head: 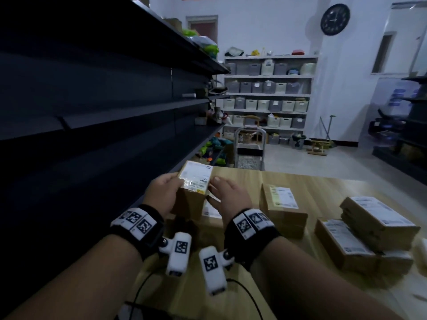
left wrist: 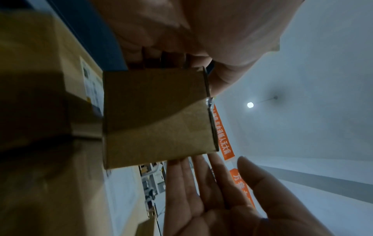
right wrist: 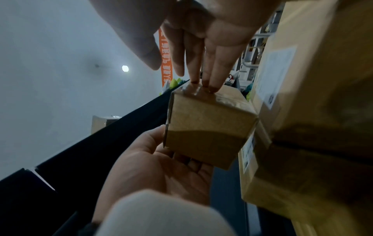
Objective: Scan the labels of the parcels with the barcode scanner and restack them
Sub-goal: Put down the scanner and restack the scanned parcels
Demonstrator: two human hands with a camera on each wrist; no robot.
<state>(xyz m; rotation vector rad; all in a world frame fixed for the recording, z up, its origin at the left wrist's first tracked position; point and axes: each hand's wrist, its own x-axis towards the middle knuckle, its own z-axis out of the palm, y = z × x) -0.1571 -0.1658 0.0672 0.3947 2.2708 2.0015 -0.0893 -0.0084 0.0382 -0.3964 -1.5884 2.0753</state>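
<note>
Your left hand (head: 164, 195) grips the small brown cardboard parcel (head: 193, 192) above the wooden table (head: 323, 192); right hand (head: 227, 196) flat-fingered against it. Labelled cardboard stacks (head: 360, 232) sit right; no scanner visible, progress unclear.

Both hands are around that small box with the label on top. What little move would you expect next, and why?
Probably setting the small cardboard parcel down squarely on the parcels beneath it. The left hand cups one side, the right hand has straight fingers against the other, and its shipping label faces up. No barcode scanner is in either hand, so freeing a hand seems to come first.
</note>
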